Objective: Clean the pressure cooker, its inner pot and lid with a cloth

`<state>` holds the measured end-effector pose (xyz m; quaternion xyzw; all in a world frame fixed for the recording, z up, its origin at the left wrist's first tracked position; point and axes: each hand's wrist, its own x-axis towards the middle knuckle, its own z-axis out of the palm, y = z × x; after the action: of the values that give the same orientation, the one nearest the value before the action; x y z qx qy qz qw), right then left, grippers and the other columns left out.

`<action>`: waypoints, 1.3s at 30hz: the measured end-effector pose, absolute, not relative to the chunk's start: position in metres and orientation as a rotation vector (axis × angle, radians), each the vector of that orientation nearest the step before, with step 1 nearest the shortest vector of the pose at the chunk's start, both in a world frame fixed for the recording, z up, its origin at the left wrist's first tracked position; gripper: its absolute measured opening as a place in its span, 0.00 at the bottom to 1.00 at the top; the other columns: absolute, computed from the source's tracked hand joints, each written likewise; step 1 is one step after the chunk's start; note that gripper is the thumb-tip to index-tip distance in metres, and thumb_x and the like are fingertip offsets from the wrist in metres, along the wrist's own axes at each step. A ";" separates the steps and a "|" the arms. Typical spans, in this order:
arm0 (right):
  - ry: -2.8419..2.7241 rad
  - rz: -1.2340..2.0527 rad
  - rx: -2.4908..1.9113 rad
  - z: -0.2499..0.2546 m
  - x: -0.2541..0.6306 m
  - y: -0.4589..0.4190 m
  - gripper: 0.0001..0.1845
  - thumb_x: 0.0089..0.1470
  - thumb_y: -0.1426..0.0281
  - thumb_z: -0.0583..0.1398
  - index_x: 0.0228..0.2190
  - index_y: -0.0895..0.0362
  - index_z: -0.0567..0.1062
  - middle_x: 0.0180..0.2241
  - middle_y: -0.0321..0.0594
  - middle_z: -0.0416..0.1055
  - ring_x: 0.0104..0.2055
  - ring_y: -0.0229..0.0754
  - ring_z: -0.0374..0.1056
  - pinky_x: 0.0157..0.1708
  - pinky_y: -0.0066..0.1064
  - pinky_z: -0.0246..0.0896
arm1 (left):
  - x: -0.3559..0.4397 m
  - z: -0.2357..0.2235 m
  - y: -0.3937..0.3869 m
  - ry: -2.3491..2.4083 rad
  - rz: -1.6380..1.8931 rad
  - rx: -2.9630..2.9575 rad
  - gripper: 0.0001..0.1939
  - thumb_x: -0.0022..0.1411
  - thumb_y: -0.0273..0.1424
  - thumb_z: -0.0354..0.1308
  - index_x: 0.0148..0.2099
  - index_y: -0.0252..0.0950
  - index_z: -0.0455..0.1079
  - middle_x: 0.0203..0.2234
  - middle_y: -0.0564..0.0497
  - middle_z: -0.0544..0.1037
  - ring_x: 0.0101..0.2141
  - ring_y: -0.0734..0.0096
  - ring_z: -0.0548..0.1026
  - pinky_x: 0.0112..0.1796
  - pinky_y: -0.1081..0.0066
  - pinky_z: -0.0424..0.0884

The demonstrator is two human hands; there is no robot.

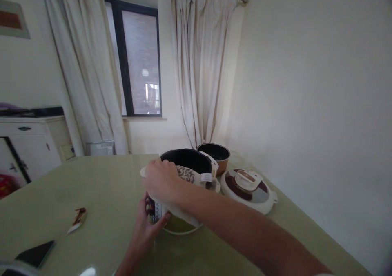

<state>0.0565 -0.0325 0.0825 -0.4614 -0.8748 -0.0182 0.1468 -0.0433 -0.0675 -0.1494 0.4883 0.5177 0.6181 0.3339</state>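
Observation:
A white electric cooker (186, 168) with a dark open well stands on the green table (92, 186). My right hand (159, 180) rests on its near left rim, fingers curled over the edge, my forearm crossing in front of the body. My left hand (147, 221) presses against the cooker's front panel low down, thumb and fingers around the control area. The cooker's lower front is partly hidden by my arm.
The cooker's white and brown lid (248, 188) lies flat to the right. A brown inner pot (214, 155) stands behind. A small packet (78, 219) and a dark phone (35, 253) lie at the left. A wall runs along the table's right side.

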 end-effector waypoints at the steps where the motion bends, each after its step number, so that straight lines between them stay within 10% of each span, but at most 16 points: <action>1: -2.495 -0.028 -1.376 0.084 0.044 -0.028 0.16 0.65 0.63 0.61 0.47 0.60 0.81 0.50 0.56 0.79 0.50 0.55 0.80 0.44 0.42 0.75 | -0.046 -0.150 -0.067 1.360 1.603 1.276 0.57 0.48 0.53 0.77 0.73 0.41 0.57 0.64 0.34 0.71 0.58 0.41 0.77 0.56 0.48 0.78; 10: -2.770 -0.079 -0.952 0.076 0.131 -0.047 0.41 0.58 0.43 0.67 0.59 0.61 0.73 0.51 0.55 0.79 0.48 0.59 0.79 0.45 0.47 0.74 | -0.053 -0.145 -0.066 1.413 1.553 1.273 0.55 0.44 0.53 0.79 0.68 0.41 0.62 0.62 0.36 0.73 0.61 0.39 0.76 0.62 0.44 0.73; 20: -2.683 0.067 -1.139 0.103 0.288 0.034 0.23 0.59 0.53 0.71 0.49 0.54 0.81 0.49 0.45 0.79 0.51 0.52 0.76 0.52 0.38 0.66 | -0.045 -0.146 -0.067 1.403 1.621 1.331 0.63 0.46 0.53 0.78 0.77 0.41 0.54 0.64 0.36 0.71 0.65 0.38 0.71 0.63 0.38 0.71; 29: -2.388 -0.151 -1.676 0.094 0.190 0.116 0.28 0.71 0.52 0.58 0.59 0.61 0.73 0.58 0.63 0.76 0.57 0.65 0.75 0.52 0.48 0.69 | -0.034 -0.145 -0.072 1.397 1.683 1.373 0.61 0.50 0.54 0.75 0.77 0.41 0.54 0.65 0.35 0.71 0.63 0.38 0.72 0.59 0.43 0.75; 39: -2.698 -0.142 -1.120 0.074 0.041 0.084 0.25 0.72 0.48 0.56 0.55 0.53 0.75 0.57 0.51 0.77 0.57 0.56 0.74 0.53 0.45 0.67 | -0.030 -0.143 -0.075 1.409 1.702 1.425 0.59 0.53 0.51 0.74 0.78 0.40 0.51 0.65 0.35 0.70 0.63 0.41 0.73 0.60 0.45 0.74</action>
<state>0.0412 0.0841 0.0740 -0.3808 -0.9170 -0.0483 0.1080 -0.0300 -0.0752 -0.1426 0.5244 0.5184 0.6261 0.2535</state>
